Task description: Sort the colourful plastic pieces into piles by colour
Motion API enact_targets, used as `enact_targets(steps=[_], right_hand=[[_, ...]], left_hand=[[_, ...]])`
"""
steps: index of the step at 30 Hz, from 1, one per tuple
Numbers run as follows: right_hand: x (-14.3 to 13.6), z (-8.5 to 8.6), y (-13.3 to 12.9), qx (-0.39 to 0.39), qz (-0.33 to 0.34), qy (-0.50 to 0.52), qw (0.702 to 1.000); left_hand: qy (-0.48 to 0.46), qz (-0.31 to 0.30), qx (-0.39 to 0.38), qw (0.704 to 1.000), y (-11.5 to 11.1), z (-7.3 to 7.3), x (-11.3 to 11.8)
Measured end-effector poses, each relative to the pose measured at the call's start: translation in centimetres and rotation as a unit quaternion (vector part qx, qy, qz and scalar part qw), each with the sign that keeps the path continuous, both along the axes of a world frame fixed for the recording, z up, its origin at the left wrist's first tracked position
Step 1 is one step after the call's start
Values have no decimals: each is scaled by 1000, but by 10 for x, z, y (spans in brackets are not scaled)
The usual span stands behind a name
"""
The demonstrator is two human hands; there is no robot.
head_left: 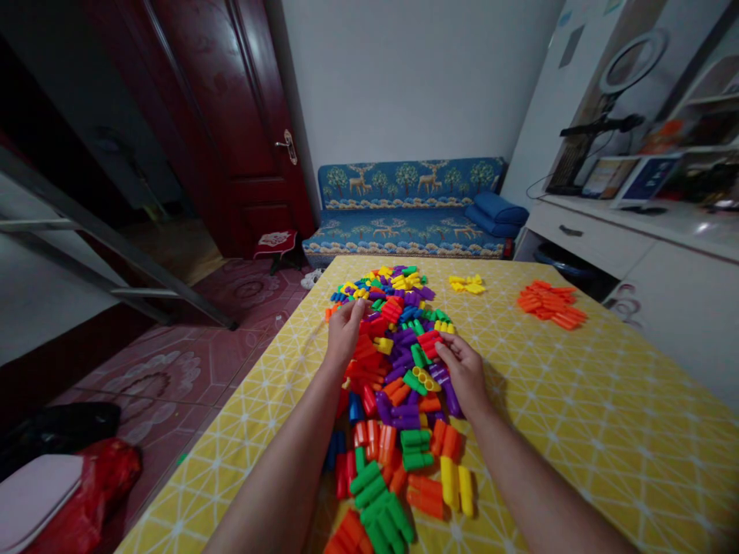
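A long heap of colourful plastic building pieces (404, 419), made of joined tubes, runs down the yellow table. My right hand (466, 375) is at the heap's right side, thumb and fingers closed on a red building piece (429, 344). Just below it lie a yellow piece (426, 378) with its round holes showing and several purple ones. Over the heap's left edge is my left hand (344, 332), its fingers curled in; whatever they hold, if anything, is hidden. Near its fingertips are red pieces (392, 310) and a yellow piece (382, 345).
A separate orange pile (553, 304) lies at the table's far right, and a small yellow pile (467, 284) at the back. Beyond the patterned yellow tablecloth (583, 415) stand a blue sofa (404, 223), a white cabinet (681, 288) and, leftward, a metal ladder (144, 261).
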State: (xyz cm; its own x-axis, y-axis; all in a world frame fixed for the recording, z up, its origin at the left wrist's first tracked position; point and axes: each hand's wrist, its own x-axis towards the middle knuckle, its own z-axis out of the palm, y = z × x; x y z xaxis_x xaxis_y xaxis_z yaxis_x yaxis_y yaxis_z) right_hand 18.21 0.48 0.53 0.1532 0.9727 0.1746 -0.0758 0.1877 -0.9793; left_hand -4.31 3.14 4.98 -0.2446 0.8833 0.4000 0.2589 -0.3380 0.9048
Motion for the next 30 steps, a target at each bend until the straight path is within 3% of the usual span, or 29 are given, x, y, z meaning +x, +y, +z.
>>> enact_targets(steps=[3, 8, 12, 16, 19, 27, 30], right_hand=[[0, -1, 1, -3, 0, 8, 1000], [1, -1, 0, -3, 4, -2, 1000], [1, -1, 0, 1, 5, -20, 1000], [2, -6, 3, -2, 9, -25, 1000], [2, -9, 4, 4, 18, -29, 999], [-3, -1, -1, 20, 48, -45, 998], [-4, 0, -2, 33, 59, -59, 996]], left_hand=[[35, 65, -29, 997, 7, -8, -10], [184, -11, -105, 977, 7, -12, -14], [323, -6, -126, 938, 0, -5, -7], [402, -11, -155, 902, -4, 0, 0], [451, -4, -130, 883, -5, -1, 3], [412, 15, -90, 907, 0, -14, 1], [357, 42, -53, 932, 5, -23, -1]])
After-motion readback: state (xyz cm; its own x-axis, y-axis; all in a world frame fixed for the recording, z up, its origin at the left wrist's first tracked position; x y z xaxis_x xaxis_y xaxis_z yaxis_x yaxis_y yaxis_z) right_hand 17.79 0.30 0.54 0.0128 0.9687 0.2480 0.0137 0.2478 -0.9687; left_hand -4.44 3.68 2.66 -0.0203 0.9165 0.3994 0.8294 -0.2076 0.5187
